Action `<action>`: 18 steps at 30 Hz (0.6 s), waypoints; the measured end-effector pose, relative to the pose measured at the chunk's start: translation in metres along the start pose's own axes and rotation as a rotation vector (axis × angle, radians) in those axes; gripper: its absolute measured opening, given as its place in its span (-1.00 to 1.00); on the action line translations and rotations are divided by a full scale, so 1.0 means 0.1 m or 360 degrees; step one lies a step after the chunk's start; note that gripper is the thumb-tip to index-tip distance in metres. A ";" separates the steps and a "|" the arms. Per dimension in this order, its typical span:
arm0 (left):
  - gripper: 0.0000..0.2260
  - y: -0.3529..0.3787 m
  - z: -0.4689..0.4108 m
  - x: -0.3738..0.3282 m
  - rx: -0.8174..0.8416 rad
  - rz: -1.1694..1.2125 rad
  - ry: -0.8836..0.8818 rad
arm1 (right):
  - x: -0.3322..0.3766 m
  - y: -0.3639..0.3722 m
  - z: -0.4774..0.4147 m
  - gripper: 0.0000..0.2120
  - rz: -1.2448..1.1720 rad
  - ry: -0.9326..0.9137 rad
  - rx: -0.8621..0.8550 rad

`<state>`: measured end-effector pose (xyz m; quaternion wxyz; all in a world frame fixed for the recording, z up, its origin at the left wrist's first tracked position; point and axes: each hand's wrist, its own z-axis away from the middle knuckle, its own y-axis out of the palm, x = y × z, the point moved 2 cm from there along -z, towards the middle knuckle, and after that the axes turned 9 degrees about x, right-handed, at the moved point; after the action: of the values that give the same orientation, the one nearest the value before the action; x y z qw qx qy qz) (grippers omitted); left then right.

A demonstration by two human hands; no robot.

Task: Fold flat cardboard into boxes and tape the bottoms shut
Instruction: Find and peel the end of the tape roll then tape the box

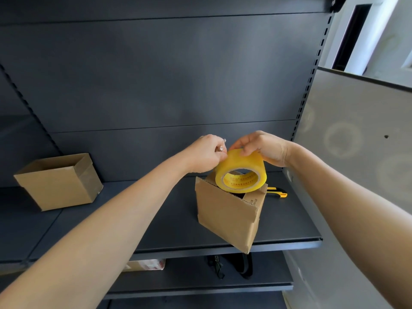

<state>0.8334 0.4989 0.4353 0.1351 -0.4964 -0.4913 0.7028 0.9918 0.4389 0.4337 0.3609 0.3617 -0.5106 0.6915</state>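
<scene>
A yellowish roll of clear tape (242, 172) is held in the air just above a brown cardboard box (227, 212). The box stands on the dark shelf (156, 219) with its upper flaps partly open. My right hand (265, 148) grips the top of the roll from the right. At the roll's upper left edge, my left hand (205, 155) pinches the loose end of the tape between its fingertips. Both forearms reach in from the bottom corners.
A second folded cardboard box (59, 180) stands open-topped at the shelf's left. A yellow and black utility knife (277, 191) lies behind the near box. A grey panel (356, 141) bounds the right. On the lower shelf lie a flat package (145, 265) and black straps (234, 265).
</scene>
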 end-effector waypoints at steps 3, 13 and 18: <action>-0.74 0.05 -0.02 0.04 0.0021 -0.0027 -0.0031 | 0.03 -0.02 0.00 -0.77 0.0109 0.0014 -0.0004; -0.76 0.14 -0.03 0.15 -0.0161 0.0075 0.0106 | 0.01 -0.05 -0.04 -0.79 0.0125 -0.0022 -0.0126; -0.86 0.04 -0.03 0.15 -0.0160 0.0488 0.0097 | 0.02 -0.11 -0.04 -0.79 0.0096 -0.0025 -0.0101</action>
<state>0.8299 0.5089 0.4234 0.0163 -0.5928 -0.4399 0.6744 1.0001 0.4455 0.4393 0.3471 0.3399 -0.5459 0.6826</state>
